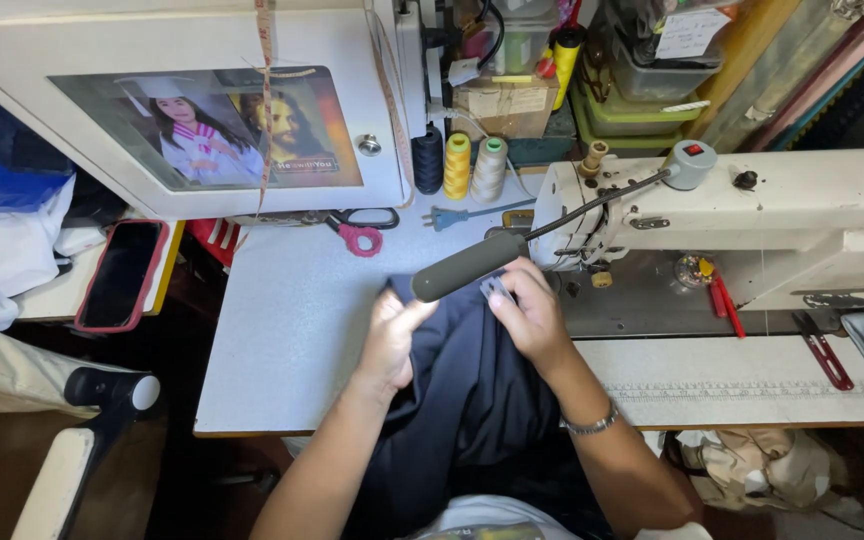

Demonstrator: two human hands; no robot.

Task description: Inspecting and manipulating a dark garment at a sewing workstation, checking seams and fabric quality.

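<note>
- While leaning over the table (292,330), I am pinching dark navy fabric (472,390) in my left hand (392,335).
- My right hand (527,315) is gripping its upper edge (beside the sewing machine (802,210)).

The grey lamp head (469,266) hides the dark fabric's (472,390) top edge and the fingers there.
</note>
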